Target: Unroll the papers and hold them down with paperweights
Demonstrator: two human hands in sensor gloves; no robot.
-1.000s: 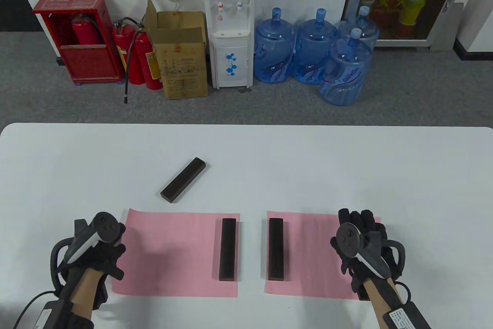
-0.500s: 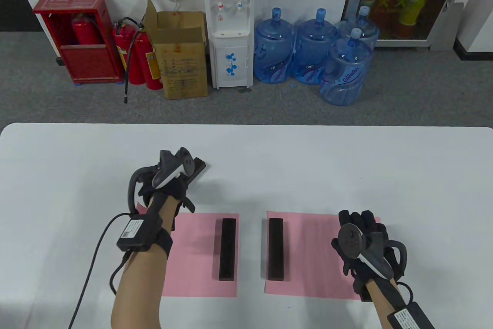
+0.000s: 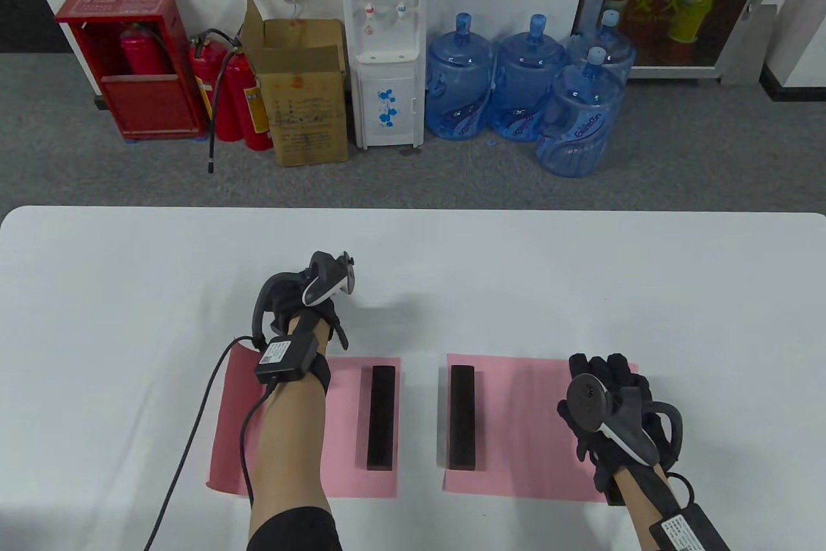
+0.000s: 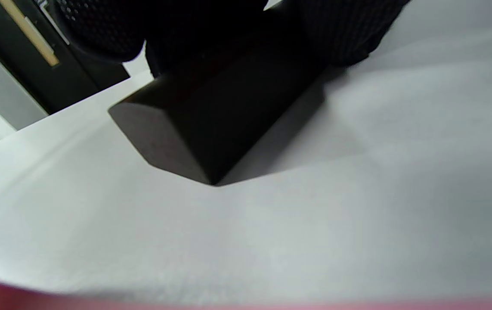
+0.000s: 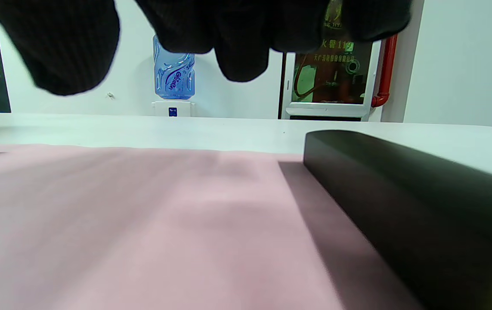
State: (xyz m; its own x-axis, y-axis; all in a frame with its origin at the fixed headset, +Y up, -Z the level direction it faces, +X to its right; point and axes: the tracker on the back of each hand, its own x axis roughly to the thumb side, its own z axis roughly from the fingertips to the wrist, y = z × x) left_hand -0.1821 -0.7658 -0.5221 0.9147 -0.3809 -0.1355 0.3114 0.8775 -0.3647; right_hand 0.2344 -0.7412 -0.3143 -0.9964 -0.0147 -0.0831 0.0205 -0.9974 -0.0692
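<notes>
Loose paperweight (image 4: 211, 125) at 12 o'clock of left pink paper (image 3: 348, 428) is gripped by left hand (image 3: 310, 306) on desk (image 3: 581, 280). Right hand (image 3: 613, 409) is laid flat, fingers spread, on right pink paper (image 3: 523, 428) beside its right paperweight (image 5: 418, 206).

We saw two pink papers (image 3: 290, 428) (image 3: 523, 428) on a white table (image 3: 581, 280). Paperweights (image 3: 381, 417) (image 3: 462, 417) (image 4: 211, 125) were dark brown, nearly blk. Gloves on L hand (image 3: 303, 309) & R hand (image 3: 610, 409) were blk w/ a fine knit texture; trackers (image 3: 326, 283) (image 3: 606, 412) blk & grey.
</notes>
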